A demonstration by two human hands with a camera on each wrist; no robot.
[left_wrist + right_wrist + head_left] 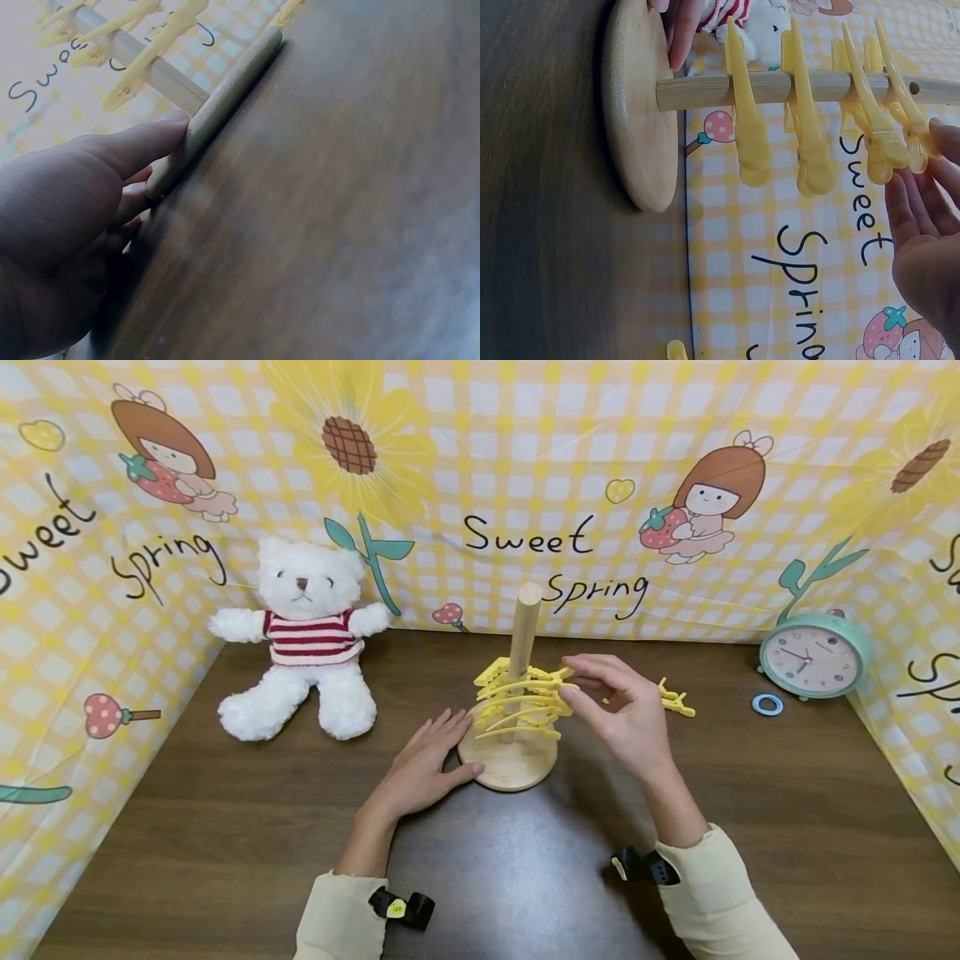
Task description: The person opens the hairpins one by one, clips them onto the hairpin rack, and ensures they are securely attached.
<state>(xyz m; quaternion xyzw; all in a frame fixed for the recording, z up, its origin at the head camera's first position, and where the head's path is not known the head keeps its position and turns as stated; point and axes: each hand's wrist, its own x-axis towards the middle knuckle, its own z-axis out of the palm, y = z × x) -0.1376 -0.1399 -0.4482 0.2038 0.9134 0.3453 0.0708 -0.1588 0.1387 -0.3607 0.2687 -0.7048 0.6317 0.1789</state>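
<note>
A wooden post [527, 627] stands upright on a round wooden base [517, 768]. Several yellow hair clips [810, 135] are clamped across the post, one above another. My right hand [630, 714] pinches the handle end of the topmost clip [907, 112] between thumb and fingers; this clip is on the post, near a small hole. Low on the left, my left hand [427, 768] rests against the base with straight fingers. Its thumb [154, 142] touches the base's rim, while the other fingertips are partly hidden in the left wrist view.
More yellow clips [677, 700] lie on the table behind my right hand. Farther right are a blue ring [767, 704] and a green alarm clock [813, 656]. A white teddy bear [303, 639] sits back left. Patterned cloth [495, 460] walls the table in.
</note>
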